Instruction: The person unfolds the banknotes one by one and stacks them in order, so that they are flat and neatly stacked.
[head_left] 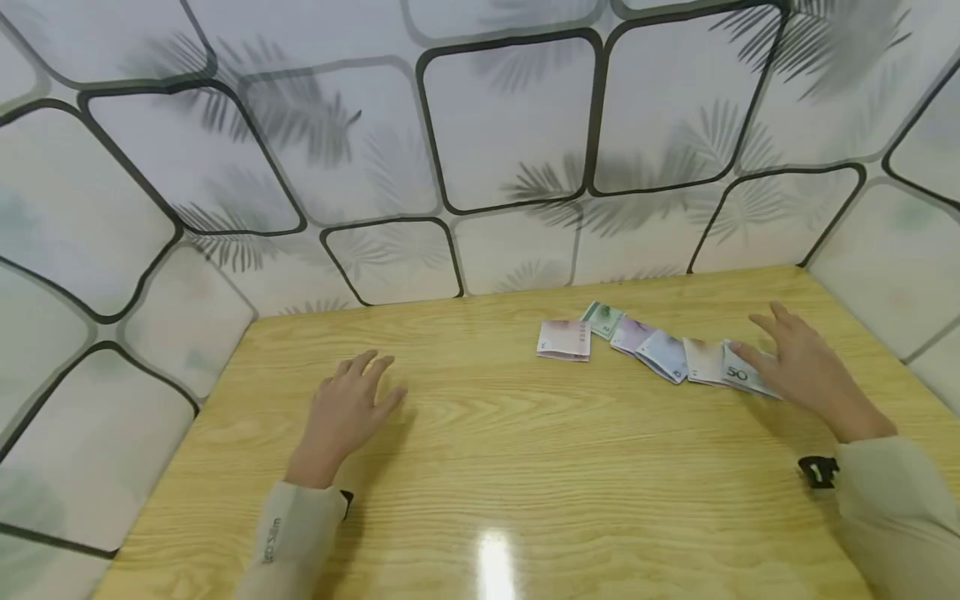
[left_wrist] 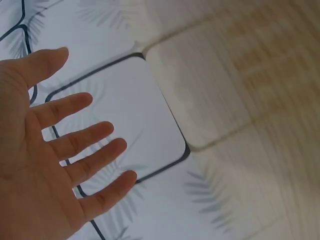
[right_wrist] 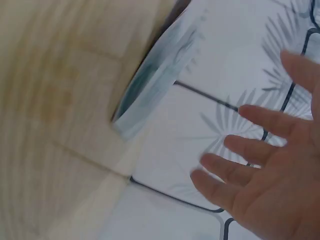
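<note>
1. Folded banknotes in a ragged row, far right part of the tabletop (head_left: 450, 450). Left to right: pink note (head_left: 564, 340), green note (head_left: 602, 319), purple note (head_left: 632, 334), blue note (head_left: 663, 356), pale note (head_left: 703, 361), grey-white note (head_left: 742, 372) marked 50.
2. Neighbours partly overlap, so some edges are covered; most small print too faint to read.
3. Right hand (head_left: 806, 371) over the right end of the 50 note, hiding that corner. Fingers loosely spread, thumb apart from them. Touching the note or just above it: can't tell from the head view.
4. Right wrist view: folded greenish note (right_wrist: 150, 85), its layers standing a bit apart, top end cut off; gap seen between it and the fingers. Which note of the row, can't say.
5. Left hand (head_left: 348, 408) near the tabletop's left side, well apart from the notes and the other hand; fingers spread, slightly bent. Contact with the wood unclear.
6. Black wrist gear (head_left: 819, 472) mostly under the right sleeve (head_left: 892, 492); left sleeve (head_left: 292, 533) lettering hard to read. Both sleeves cut off by the frame.
7. Leaf-patterned wall (head_left: 517, 125) behind, running out of view.
</note>
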